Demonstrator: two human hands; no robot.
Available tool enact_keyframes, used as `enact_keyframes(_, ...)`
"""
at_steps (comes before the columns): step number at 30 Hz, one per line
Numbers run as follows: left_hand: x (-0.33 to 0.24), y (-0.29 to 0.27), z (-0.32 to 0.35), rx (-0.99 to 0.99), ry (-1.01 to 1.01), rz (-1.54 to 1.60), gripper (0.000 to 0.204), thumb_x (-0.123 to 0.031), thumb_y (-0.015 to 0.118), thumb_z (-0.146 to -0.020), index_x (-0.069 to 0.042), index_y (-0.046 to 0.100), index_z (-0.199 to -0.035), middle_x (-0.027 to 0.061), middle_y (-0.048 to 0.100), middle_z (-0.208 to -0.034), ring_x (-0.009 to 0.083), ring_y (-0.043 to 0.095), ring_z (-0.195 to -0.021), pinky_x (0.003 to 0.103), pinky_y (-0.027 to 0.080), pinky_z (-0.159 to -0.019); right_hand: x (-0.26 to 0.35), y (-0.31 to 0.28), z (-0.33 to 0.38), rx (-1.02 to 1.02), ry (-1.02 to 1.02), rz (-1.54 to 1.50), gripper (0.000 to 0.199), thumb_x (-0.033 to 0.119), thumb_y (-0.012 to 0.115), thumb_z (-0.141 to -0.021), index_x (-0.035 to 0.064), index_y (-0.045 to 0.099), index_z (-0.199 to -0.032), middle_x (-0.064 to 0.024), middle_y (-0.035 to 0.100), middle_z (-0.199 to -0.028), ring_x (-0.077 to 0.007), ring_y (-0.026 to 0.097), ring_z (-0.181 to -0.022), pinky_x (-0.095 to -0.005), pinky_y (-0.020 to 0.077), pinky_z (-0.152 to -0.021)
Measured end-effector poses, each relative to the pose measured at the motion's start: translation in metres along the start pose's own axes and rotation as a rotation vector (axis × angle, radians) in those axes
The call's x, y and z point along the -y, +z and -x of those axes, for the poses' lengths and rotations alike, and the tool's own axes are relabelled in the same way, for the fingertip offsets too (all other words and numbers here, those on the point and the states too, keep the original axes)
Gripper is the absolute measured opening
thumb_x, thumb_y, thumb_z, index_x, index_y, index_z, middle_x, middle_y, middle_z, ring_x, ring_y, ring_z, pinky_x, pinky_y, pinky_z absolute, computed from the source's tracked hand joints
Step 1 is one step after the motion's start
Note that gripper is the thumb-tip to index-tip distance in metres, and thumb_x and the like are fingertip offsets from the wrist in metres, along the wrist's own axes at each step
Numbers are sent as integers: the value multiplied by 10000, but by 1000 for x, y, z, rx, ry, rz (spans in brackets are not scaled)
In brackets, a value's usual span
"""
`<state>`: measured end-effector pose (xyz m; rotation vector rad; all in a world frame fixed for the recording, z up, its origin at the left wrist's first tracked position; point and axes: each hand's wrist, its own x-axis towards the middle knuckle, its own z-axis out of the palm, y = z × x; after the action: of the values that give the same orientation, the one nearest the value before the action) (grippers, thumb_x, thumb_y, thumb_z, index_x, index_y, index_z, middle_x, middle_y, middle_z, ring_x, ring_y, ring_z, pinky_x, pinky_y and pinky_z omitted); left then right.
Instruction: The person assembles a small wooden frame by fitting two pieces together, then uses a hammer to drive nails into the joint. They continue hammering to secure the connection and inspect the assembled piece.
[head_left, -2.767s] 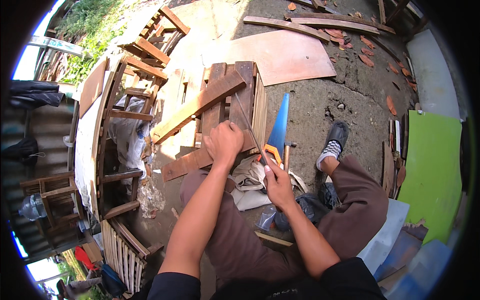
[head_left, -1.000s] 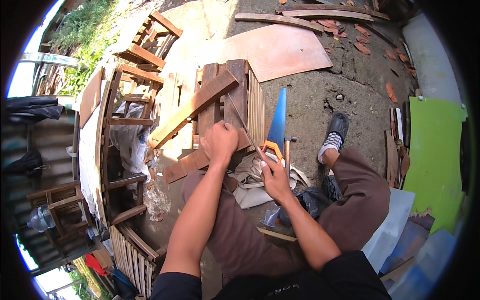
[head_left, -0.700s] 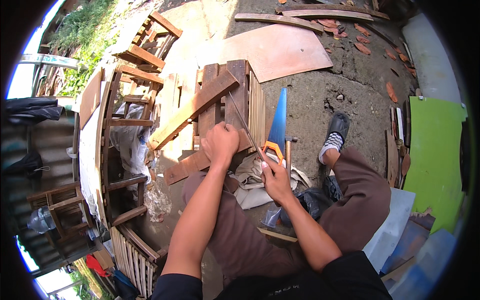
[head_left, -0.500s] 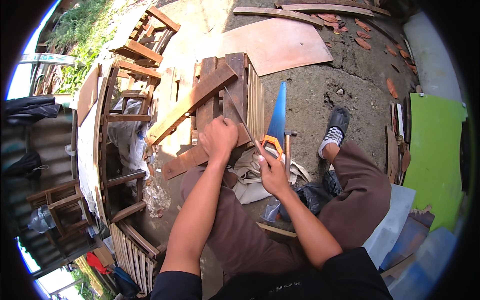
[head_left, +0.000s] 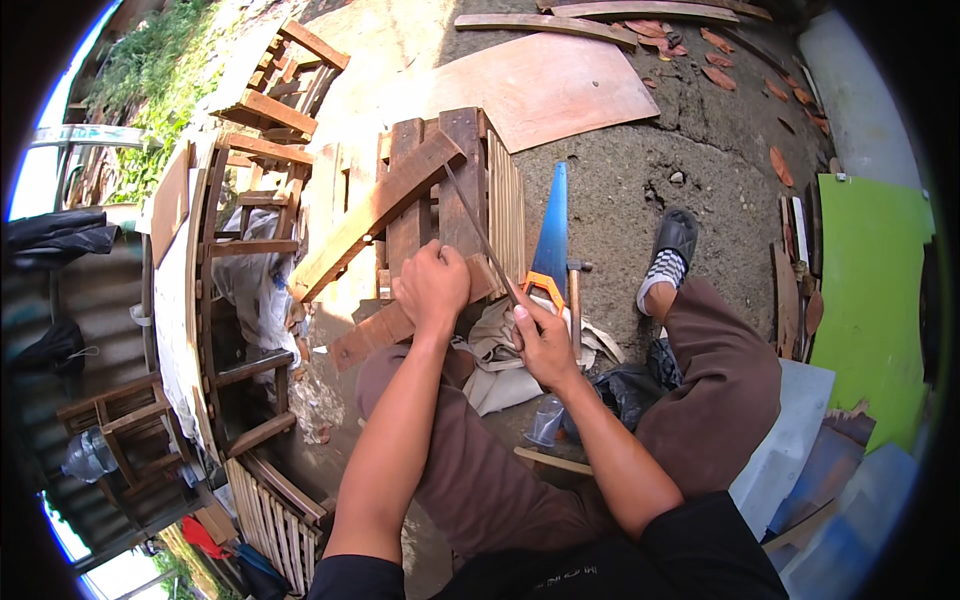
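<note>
Brown short flat wooden board (head_left: 372, 335): centre of the frame, slanted, lower end by the left knee, upper end at the near side of the stand. Underside contact not readable.
Left hand (head_left: 432, 287): knuckles up on the short board, fingers curled down over it in a fist-like grip; tips hidden.
Right hand (head_left: 545, 343): just right of centre, fingers closed round the lower end of the bar, thumb along it.
Long thin dark bar (head_left: 482, 232): runs from the right hand toward upper left, passing the short board's right end. Touching or apart there, can't tell. Far tip near the end of the long plank.
Brown slatted wooden stand (head_left: 461, 210): above the hands, upper centre.
Long brown wooden plank (head_left: 385, 215): lies diagonally across the stand.
Blue-bladed handsaw with orange handle (head_left: 551, 230): right of the stand, blade toward the top of the frame.
Wooden-handled hammer (head_left: 575, 305): just beside the saw, head up-frame.
Beige crumpled cloth (head_left: 500, 378): below the saw handle, partly behind the right hand.
Black plastic bag (head_left: 622, 395): right of the cloth, near the right forearm.
Pinkish flat sheet (head_left: 550, 90): on the ground, top centre.
Bright green panel (head_left: 868, 300): right edge.
</note>
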<state>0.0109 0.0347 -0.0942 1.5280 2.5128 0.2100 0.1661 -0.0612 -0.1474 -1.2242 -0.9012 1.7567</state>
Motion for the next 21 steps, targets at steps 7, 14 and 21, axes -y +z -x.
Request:
enact_keyframes(7, 2, 0, 0, 8, 13, 0, 327, -298, 540, -900, -45, 745, -869, 238, 750, -937, 436, 695, -971, 542, 461, -878, -1, 19, -14, -110, 2, 12, 503, 274, 671, -1067, -1, 583, -1478, 30, 562, -692, -55, 520, -599, -269, 424, -552)
enact_keyframes(14, 4, 0, 0, 0, 14, 57, 324, -315, 549, -884, -57, 742, -844, 227, 747, -888, 433, 705, -920, 532, 460, -868, 12, 45, -42, -222, -53, 112, 454, 336, 751, -1011, 18, 694, -1330, 45, 513, -587, -67, 483, -443, -278, 392, -412)
enact_keyframes(21, 23, 9, 9, -179, 141, 209, 240, -273, 566, -894, -62, 635, -801, 162, 702, -865, 410, 657, -905, 532, 457, -822, 16, 53, -34, -298, -206, 186, 417, 293, 777, -986, 32, 734, -1308, 17, 574, -670, -86, 528, -480, -287, 429, -445)
